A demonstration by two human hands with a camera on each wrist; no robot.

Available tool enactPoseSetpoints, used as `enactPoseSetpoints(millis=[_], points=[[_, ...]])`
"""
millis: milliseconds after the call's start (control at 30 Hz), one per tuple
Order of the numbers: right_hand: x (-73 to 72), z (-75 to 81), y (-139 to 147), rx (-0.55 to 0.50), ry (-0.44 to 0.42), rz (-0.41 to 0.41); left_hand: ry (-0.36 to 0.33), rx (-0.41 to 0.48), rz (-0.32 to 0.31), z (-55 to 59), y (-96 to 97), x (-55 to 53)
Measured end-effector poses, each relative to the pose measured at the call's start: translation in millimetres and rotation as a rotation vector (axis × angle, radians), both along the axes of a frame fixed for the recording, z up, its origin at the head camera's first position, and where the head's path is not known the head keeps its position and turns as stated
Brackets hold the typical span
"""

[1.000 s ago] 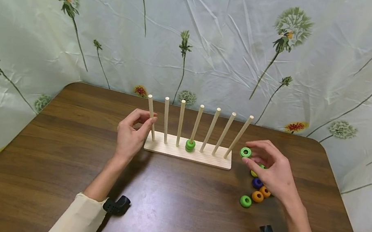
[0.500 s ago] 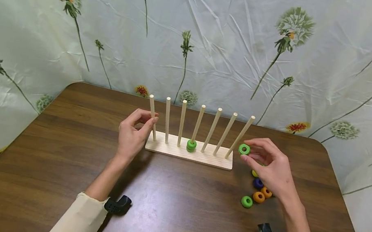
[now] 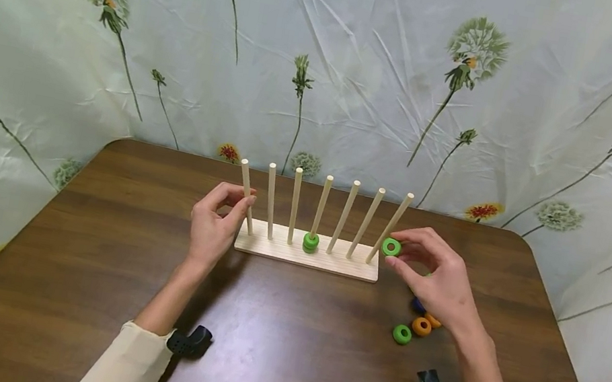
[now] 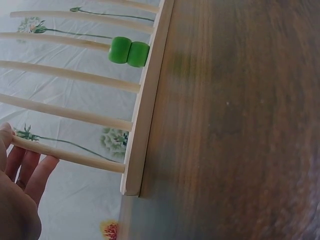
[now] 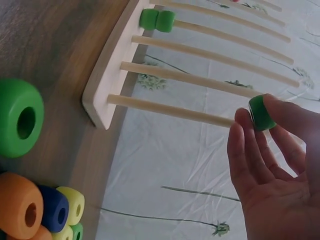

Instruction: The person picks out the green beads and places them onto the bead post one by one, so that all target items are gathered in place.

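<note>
A pale wooden peg rack (image 3: 271, 250) with a row of several upright pegs stands on the table. Two green beads (image 3: 310, 242) are stacked at the foot of its middle peg, plain in the left wrist view as green beads (image 4: 128, 51). My left hand (image 3: 215, 219) pinches the leftmost peg (image 4: 85, 159) between thumb and fingers. My right hand (image 3: 438, 276) pinches another green bead (image 3: 391, 247) by its edge, hole facing the head camera, beside the rightmost peg (image 3: 389, 227). In the right wrist view the held bead (image 5: 261, 114) sits between thumb and fingertips.
Loose beads lie right of the rack, partly under my right hand: a green bead (image 3: 401, 334), orange beads (image 3: 421, 327), a blue bead (image 5: 54, 209) and yellow beads (image 5: 73, 204). A flower-printed curtain (image 3: 363, 78) hangs behind the brown table (image 3: 278, 350).
My right hand has shifted a little left with the green bead, up to the rightmost peg. The left hand keeps its hold on the leftmost peg.
</note>
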State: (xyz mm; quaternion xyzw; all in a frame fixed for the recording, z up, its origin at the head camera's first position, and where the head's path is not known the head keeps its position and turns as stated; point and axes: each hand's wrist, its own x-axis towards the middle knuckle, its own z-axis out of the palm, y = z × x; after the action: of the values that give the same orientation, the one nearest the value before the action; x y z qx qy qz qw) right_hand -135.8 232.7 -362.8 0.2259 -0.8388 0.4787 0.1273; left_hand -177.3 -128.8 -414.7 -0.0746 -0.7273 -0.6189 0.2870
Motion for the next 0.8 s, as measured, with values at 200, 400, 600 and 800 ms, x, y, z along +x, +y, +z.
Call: enactPoseSetpoints(millis=[200,400,600,800], points=[[-0.3,4.2,-4.7,0.006,0.053,-0.029,0.005,-0.009,-0.004,0.5,-1.5,1.2],[-1.3,5.8,-7.3,-0.007,0.088,-0.018,0.000,-0.005,0.000,0.9,-0.6,0.9],[-2.6,7.1,-11.6,-0.031,0.105,-0.010,-0.002,-0.006,0.003,3.1,0.9,2.2],[-3.0,9.8,-16.7,-0.048,0.121,-0.005,-0.003,-0.014,-0.001,0.1,-1.3,1.2]])
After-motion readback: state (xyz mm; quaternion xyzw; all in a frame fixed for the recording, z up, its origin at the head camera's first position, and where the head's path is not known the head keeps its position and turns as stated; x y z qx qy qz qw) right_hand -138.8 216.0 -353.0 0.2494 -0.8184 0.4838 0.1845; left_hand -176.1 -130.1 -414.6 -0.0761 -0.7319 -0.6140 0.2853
